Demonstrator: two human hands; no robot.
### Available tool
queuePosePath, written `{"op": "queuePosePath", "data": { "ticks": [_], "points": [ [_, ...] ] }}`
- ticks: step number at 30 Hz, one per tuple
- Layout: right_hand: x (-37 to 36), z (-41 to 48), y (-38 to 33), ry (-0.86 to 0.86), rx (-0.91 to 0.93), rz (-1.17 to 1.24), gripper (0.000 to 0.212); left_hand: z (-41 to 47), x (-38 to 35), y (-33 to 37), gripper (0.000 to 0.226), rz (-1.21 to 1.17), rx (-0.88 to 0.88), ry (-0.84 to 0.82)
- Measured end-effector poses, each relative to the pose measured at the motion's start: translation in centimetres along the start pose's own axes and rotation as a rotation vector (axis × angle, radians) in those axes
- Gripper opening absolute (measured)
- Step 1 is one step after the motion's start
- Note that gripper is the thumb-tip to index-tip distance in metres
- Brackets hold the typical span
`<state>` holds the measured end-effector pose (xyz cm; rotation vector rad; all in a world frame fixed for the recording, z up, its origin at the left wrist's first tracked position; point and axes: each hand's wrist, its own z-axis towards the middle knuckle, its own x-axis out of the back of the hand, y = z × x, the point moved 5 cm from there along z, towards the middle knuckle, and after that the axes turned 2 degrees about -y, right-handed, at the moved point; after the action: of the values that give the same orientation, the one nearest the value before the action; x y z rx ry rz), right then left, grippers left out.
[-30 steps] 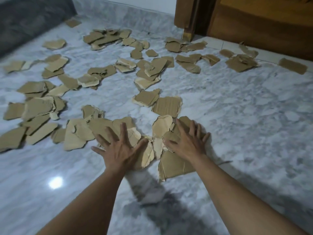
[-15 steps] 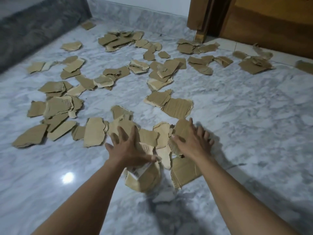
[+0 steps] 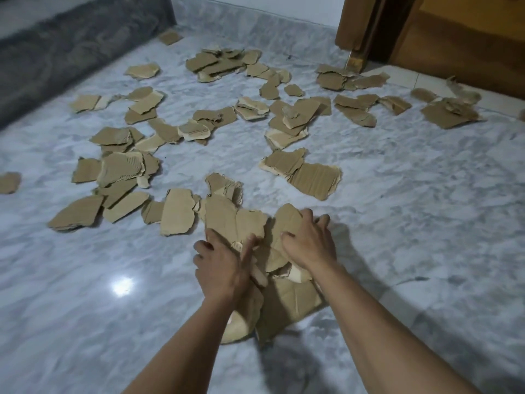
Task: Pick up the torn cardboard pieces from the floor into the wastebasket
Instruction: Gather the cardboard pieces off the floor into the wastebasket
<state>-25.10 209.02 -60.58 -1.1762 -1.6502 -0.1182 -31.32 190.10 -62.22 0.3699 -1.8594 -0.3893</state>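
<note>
Our fingers (image 3: 211, 238) on the left hand (image 3: 220, 265) are bent and close together. They curl round the left side of a bunch of cardboard pieces (image 3: 250, 223), and the thumb lies on top of the bunch. The fingers (image 3: 308, 216) of our right hand (image 3: 308, 243) are bent too. They hook over the far edge of the same bunch, and the thumb presses down on the near side. So both hands hold the bunch between them, one on each side. The hands are close but do not touch.

The bunch is on the floor (image 3: 397, 194) right in front of us, in the middle of what we see. Under it lies one big piece (image 3: 287, 305) with fold lines on it. It pokes out toward us, between our two arms. We cannot tell if the bunch is lifted off the floor or not.

Many more torn bits lie all over the floor past our hands. One group (image 3: 119, 169) is off to the left, with some bits on top of others. Two flat ones (image 3: 306, 174) lie side by side just past the bunch. Little heaps (image 3: 221, 65) lie far away, near the wall (image 3: 255, 7). Other scraps (image 3: 449, 112) lie to the right, near a brown wooden door frame (image 3: 355, 27).

The floor is grey and white stone, and it is shiny. A bright spot (image 3: 122, 285) of light shines on it, to the left of our left arm. A dark grey fuzzy thing (image 3: 56, 52) runs along the far left side.
</note>
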Motion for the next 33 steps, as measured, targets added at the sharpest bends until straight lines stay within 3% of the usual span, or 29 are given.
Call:
{"op": "queuePosePath", "data": {
  "ticks": [5, 7, 10, 15, 16, 20, 23, 25, 28, 31, 33],
  "points": [
    [-1.8, -0.7, -1.7, -0.002, 0.021, 0.194, 0.051, 0.5, -0.6, 1.0, 0.067, -0.157, -0.018, 0.025],
    [-2.0, -0.9, -1.5, 0.054, 0.035, 0.313, 0.048, 0.6, -0.5, 0.3, 0.065, -0.180, -0.060, -0.004],
    [-2.1, -1.0, -1.3, 0.126, 0.021, 0.438, 0.059, 0.5, -0.4, 0.1, 0.068, -0.097, -0.174, -0.001],
    [-1.6, -0.3, -1.1, 0.227, 0.001, 0.359, 0.061, 2.9, 2.4, 1.5, 0.053, -0.062, -0.200, 0.302],
    [-1.6, -0.1, -1.1, 0.230, 0.004, 0.340, 0.062, 4.2, 2.7, 1.8, 0.056, -0.044, -0.235, 0.279],
    [-1.7, 0.9, -1.7, 0.190, 0.003, 0.318, 0.074, 8.7, -0.2, 1.9, 0.070, 0.291, -0.398, -0.089],
    [-1.8, 1.5, -1.9, 0.170, -0.011, 0.296, 0.070, 6.7, -1.2, 2.1, 0.072, 0.263, -0.505, -0.039],
    [-1.8, 1.8, -1.7, 0.179, -0.025, 0.282, 0.061, 6.1, 0.4, 2.3, 0.059, 0.124, -0.454, 0.027],
    [-2.0, 1.8, -1.5, 0.206, -0.015, 0.276, 0.055, 9.2, 4.5, 1.0, 0.074, 0.187, -0.258, 0.177],
    [-2.4, 1.5, -1.4, 0.244, 0.003, 0.292, 0.054, 13.0, 5.1, -1.9, 0.080, 0.288, -0.050, -0.079],
    [-2.4, 1.4, -1.7, 0.246, 0.009, 0.278, 0.054, 12.5, 4.9, -1.7, 0.073, 0.271, -0.062, -0.170]
  ]
}}
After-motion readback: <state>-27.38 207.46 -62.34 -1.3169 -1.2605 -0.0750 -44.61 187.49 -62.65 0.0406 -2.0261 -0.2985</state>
